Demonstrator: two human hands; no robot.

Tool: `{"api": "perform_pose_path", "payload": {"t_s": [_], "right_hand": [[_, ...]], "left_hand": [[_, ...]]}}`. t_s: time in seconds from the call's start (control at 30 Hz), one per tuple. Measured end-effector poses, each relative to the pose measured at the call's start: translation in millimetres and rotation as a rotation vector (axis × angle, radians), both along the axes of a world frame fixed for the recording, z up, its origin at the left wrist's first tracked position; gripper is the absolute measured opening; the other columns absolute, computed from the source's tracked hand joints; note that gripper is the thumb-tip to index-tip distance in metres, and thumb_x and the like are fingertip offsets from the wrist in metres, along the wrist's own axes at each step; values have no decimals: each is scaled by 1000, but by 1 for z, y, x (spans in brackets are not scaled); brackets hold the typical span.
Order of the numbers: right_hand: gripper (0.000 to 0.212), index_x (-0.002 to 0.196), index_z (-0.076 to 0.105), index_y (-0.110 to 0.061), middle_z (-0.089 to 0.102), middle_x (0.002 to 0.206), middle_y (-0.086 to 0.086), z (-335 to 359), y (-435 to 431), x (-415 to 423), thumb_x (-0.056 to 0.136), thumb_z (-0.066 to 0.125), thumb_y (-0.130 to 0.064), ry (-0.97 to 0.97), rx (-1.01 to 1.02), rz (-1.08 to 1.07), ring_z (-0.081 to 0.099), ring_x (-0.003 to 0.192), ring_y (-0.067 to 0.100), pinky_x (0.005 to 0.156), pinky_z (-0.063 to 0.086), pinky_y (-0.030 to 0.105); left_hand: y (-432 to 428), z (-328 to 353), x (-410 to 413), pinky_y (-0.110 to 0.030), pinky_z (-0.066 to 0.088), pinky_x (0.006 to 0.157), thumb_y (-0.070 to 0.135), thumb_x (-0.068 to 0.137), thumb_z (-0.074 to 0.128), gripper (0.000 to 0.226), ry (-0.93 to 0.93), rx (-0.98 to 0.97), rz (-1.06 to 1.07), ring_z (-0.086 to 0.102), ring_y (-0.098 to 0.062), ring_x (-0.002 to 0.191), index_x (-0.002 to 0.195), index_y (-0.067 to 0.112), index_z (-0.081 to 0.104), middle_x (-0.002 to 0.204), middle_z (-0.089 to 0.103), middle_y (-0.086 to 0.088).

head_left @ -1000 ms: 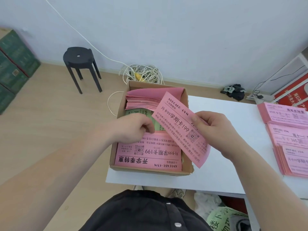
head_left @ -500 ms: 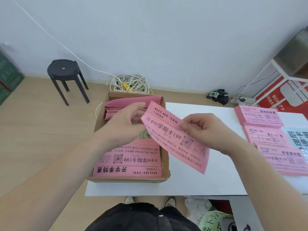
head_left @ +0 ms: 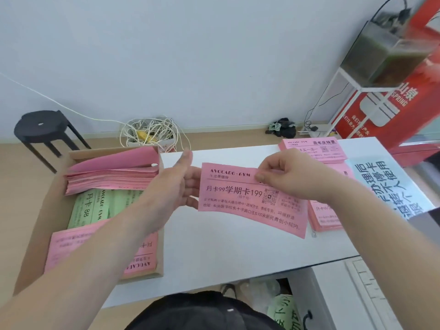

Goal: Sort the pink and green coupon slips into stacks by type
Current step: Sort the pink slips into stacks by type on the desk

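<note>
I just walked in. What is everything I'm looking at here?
held coupon slip: one, pink, in the air above the table
cardboard box: one, brown, table's left end
pink slips in box: two piles, pink, far and near ends
green slips: several, green, middle of box
sorted stacks: three, pink, table's right side, partly hidden
table: one, white
printed sheet: one, pale blue, table's far right
stool: one, black, floor at left
cable tangle: one, white, floor behind box
left hand: open, at the slip's left edge
right hand: pinches the slip's top edge
</note>
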State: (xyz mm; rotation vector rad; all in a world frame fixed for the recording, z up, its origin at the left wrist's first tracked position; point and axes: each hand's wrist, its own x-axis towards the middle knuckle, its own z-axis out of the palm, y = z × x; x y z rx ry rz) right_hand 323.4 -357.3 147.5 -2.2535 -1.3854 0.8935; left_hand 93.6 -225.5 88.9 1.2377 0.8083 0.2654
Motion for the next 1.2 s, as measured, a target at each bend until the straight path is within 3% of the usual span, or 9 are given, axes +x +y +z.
{"api": "perform_pose_path", "payload": {"t_s": [0.2,0.3,0.37,0.47,0.57,0.8,0.93,1.07,1.2], "right_hand": [[21,80,74,-26,72,72,-10,-12,-21,56,90,74,-45,-95,-47,-13,65,64,6,62,51,25],[33,72,66,-19,63,63,-9,-33,-41,84,81,82,-46,-101,-62,-161,56,57,10,55,43,27],[32,78,67,-13,69,67,-6,-50,-57,101,79,86,-39,50,-38,-287,57,60,12,56,45,29],[19,93,74,-9,78,87,3,-72,-75,116,86,82,-26,346,57,-429,71,76,19,76,59,41],[14,104,76,-11,79,98,1,-88,-84,123,93,74,-20,459,105,-470,75,92,23,85,62,44],[12,102,71,-4,77,85,15,-107,-97,133,96,66,-13,461,-65,-473,68,63,23,53,50,32],[11,97,70,-9,76,77,14,-123,-108,115,95,65,-19,429,-192,-453,67,58,20,51,51,31],[20,93,64,-9,74,79,12,-137,-112,77,96,62,-29,322,-158,-462,67,54,16,49,51,30],[20,92,62,-16,71,85,8,-145,-105,59,97,57,-36,294,-56,-470,71,72,27,56,57,42]], "left_hand": [[-26,-23,55,-41,60,73,20,100,65,16,75,331,-18,71,-22,74,96,14,79,88,79,-7],[-30,-34,76,-38,60,72,18,101,63,18,126,319,79,73,-25,74,93,15,79,84,79,-7],[-29,-46,85,-46,60,82,20,100,64,17,157,299,112,75,-33,80,92,15,79,85,79,-7],[-30,-58,101,-51,60,90,20,100,66,16,172,224,149,75,-38,86,94,13,80,87,79,-9],[-36,-59,122,-44,62,86,18,99,66,15,160,153,177,76,-36,84,97,10,79,88,79,-9],[-40,-82,137,-43,59,74,23,96,70,18,351,179,24,72,-26,71,88,8,77,78,78,-6],[-55,-105,128,-34,54,58,19,96,68,19,525,184,-52,72,-20,64,84,4,69,75,77,-4],[-64,-121,119,-41,55,60,20,91,65,18,629,274,-71,74,-25,66,77,9,67,71,75,-1],[-64,-120,115,-31,49,56,22,98,62,22,634,297,-23,74,-17,59,80,10,66,70,76,1]]}}
